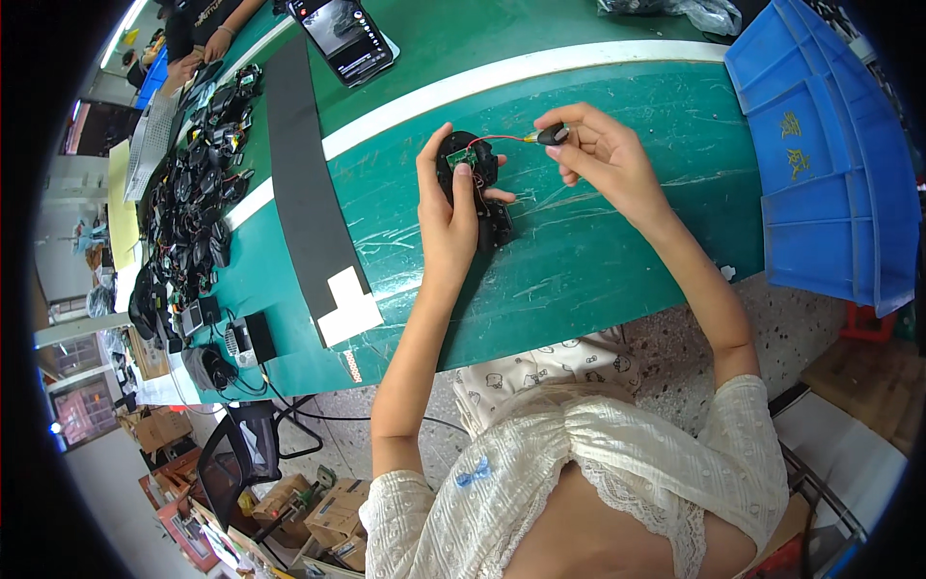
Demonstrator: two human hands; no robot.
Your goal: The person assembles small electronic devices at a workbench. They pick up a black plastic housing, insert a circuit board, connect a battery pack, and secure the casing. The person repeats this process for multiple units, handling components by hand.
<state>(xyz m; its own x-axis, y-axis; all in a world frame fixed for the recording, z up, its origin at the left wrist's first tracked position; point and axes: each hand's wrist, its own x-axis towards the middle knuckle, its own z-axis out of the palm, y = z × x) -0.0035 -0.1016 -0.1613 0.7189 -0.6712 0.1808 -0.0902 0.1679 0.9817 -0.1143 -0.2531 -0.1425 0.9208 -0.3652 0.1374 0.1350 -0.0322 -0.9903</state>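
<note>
My left hand (448,227) is wrapped round a black plastic device housing (486,172), its thumb lying over the inside. A small green circuit board (461,156) shows in the opened housing. From the board a thin red wire (499,137) runs right to a small dark part with a yellowish end (551,135). The thumb and index finger of my right hand (612,162) pinch that part just above the table. Its exact kind is too small to make out. Below the housing, another black piece (499,229) is partly hidden by my left hand.
A green table (598,270) lies under my hands. To the left are a black strip (299,164), a white paper piece (349,307) and a heap of black devices (188,183). A phone (342,39) stands at the back; blue bins (820,164) border the right. Another person's hand (218,43) shows far left.
</note>
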